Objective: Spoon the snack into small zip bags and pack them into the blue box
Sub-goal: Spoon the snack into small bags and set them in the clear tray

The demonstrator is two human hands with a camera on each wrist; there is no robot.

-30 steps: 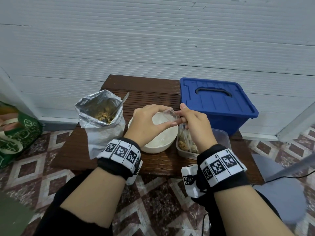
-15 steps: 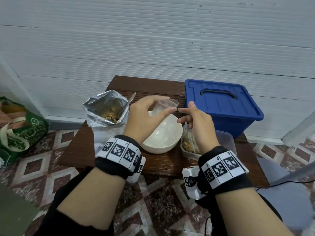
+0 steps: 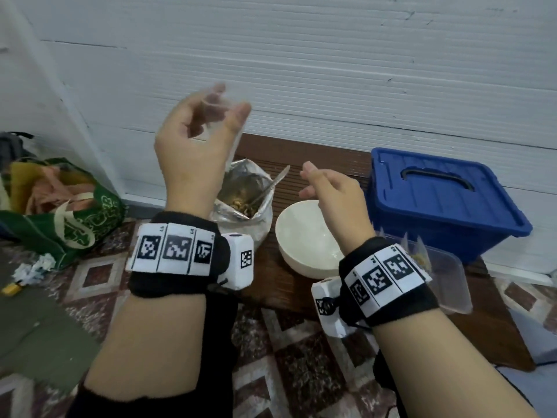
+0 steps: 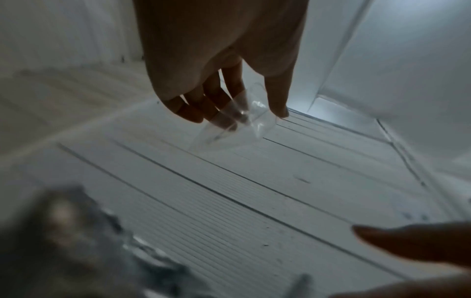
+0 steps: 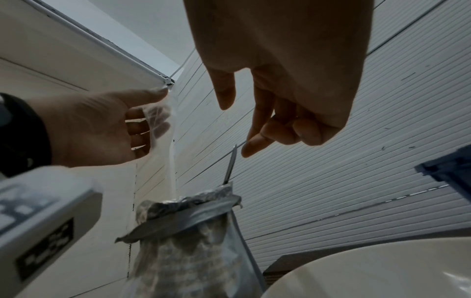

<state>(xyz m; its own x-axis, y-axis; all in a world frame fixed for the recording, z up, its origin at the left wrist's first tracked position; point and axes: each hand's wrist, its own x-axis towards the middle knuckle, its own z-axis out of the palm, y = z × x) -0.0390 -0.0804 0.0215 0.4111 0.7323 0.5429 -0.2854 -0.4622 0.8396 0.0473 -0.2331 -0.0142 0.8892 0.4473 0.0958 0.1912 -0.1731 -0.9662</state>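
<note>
While a second ago both hands were working the small zip bag (image 3: 224, 116) over the white bowl (image 3: 304, 236), the left hand (image 3: 193, 146) is now lifting it, empty, pinched between thumb and fingers (image 4: 224, 108), above the foil snack pouch (image 3: 241, 203), and the right hand (image 3: 334, 191), holding nothing with fingers loosely curled, is nearing the spoon handle (image 5: 230, 167) as only the right wrist view is showing

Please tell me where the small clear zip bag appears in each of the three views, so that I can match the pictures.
Head: the clear zip bag is upper centre, pinched in the raised left hand, blurred.
Left wrist: the bag is centre, at the fingertips.
Right wrist: the bag is left of centre, hanging from the left hand.
Shared landmark: the foil snack bag below it, also at and, blurred.
</note>
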